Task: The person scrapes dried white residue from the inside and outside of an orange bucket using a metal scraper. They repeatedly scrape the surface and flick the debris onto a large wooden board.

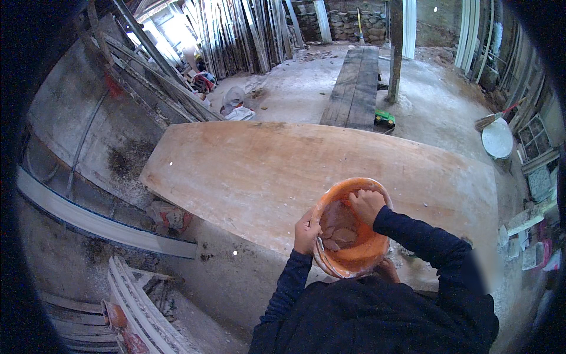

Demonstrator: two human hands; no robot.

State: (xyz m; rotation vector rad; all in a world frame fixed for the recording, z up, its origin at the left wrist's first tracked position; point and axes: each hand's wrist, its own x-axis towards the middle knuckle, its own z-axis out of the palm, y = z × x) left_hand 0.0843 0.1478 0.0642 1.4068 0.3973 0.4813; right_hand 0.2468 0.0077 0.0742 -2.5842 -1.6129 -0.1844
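An orange bucket (361,255) tilts in front of my body, close to the near edge of a wooden board. Thick reddish-brown paste (339,227) lies inside it, smeared up the wall. My left hand (306,233) grips the bucket's left rim, fingers wrapped over the edge. Inside the bucket's upper right, my right hand (367,206) is closed in a fist just above the paste. Whatever it holds, if anything, is hidden by the fingers.
The large pale wooden board (247,171) spans the middle. Beyond it stand a dark plank bench (351,85), a green toy vehicle (384,118) and a wooden post (395,53). A broom (489,121) and white basin (497,140) are at right, stacked white frames (138,301) lower left.
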